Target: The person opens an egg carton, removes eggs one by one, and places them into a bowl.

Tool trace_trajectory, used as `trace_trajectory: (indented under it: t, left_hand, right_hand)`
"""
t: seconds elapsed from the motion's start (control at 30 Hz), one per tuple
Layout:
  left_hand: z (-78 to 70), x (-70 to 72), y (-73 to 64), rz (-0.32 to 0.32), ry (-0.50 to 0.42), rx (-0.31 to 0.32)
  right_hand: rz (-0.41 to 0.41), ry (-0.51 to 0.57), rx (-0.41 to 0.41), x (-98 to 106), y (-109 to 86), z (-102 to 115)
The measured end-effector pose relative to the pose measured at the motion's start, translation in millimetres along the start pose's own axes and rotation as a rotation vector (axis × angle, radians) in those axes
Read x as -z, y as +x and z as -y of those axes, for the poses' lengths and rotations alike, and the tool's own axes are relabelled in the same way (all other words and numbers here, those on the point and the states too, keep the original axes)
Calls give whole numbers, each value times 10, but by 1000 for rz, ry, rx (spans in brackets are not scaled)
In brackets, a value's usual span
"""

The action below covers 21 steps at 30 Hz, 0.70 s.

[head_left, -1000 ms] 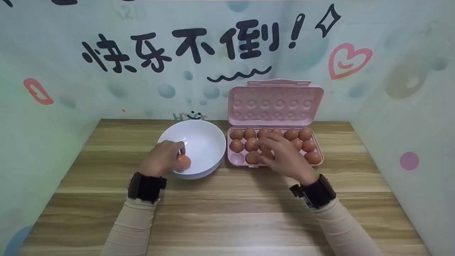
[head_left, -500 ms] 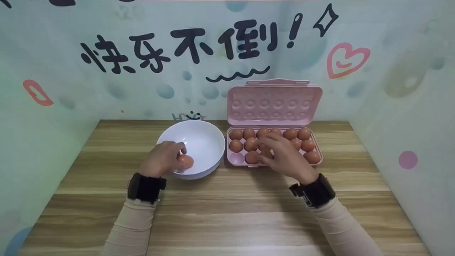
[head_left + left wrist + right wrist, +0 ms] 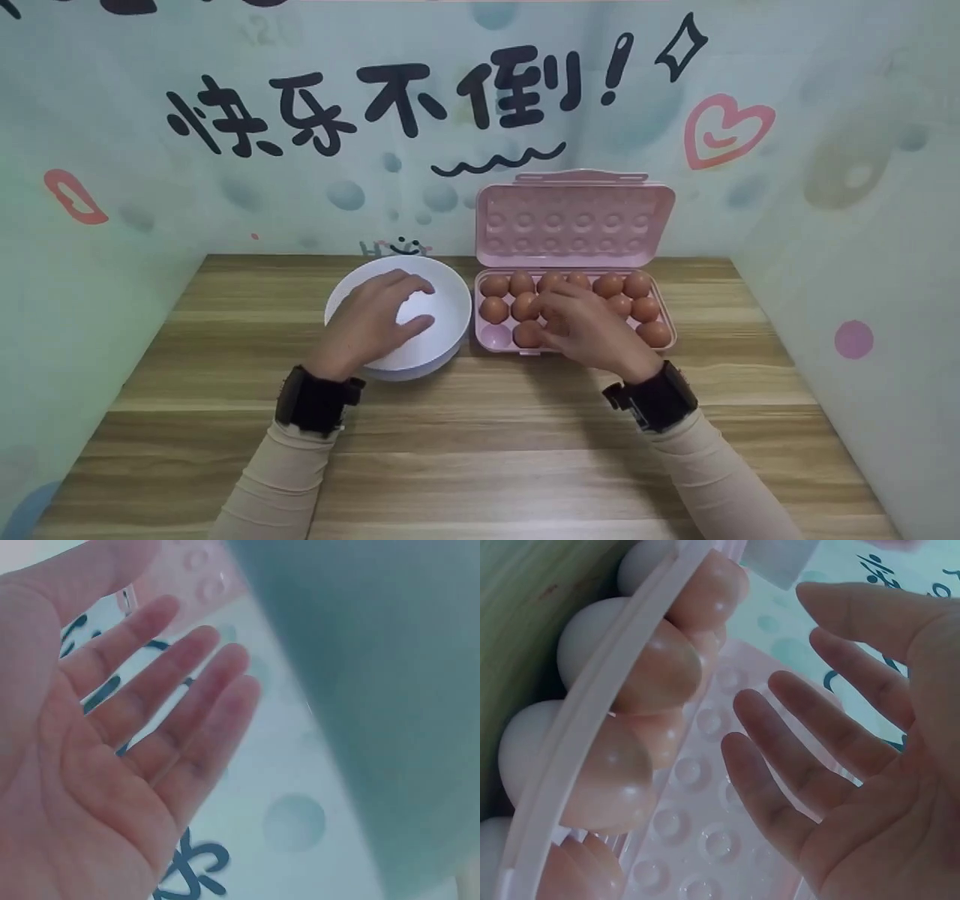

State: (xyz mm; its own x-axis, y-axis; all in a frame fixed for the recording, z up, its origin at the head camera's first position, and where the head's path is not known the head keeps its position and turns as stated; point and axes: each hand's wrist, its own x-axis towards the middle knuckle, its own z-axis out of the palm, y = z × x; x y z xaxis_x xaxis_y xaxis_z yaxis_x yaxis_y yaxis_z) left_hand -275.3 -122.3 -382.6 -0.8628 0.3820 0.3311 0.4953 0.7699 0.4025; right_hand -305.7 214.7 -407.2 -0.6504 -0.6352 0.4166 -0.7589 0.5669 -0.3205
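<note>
My left hand [image 3: 367, 322] hovers over the white bowl [image 3: 444, 315], its thumb and fingers spread apart. No egg lies in that palm in the left wrist view, and part of the bowl's inside is hidden behind the hand. My right hand [image 3: 592, 330] stays over the pink egg box [image 3: 532, 352], fingers loosely extended and holding nothing. Brown eggs [image 3: 615, 780] sit in rows in the box, several of them covered by this hand in the head view. The front left cup [image 3: 495, 336] of the box holds no egg.
The egg box's lid [image 3: 574, 225] stands open, upright against the patterned backdrop [image 3: 262, 187]. Bowl and box are side by side at the back of the wooden table [image 3: 465, 465]. Walls of the same light material rise at both sides.
My left hand has let go of an egg in the bowl, opened its fingers and risen slightly to the right. The right hand stays nearly still over the box.
</note>
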Motion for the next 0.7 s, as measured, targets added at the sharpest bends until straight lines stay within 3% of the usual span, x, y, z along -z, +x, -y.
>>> trace_trajectory:
  t: [0.17, 0.33, 0.5, 0.7]
  left_hand:
    - [-153, -104, 58, -9, -6, -96]
    - [-253, -250, 98, 44, -18, -80]
    - [-298, -325, 121, 64, 0, -60]
    - [-300, -341, 128, 59, 5, -62]
  right_hand:
    - [82, -44, -41, -67, 74, -1]
    - [153, -89, -77, -141, 122, -14]
    - [154, -121, -61, -191, 144, -35]
    - [150, -88, -25, -229, 149, -71]
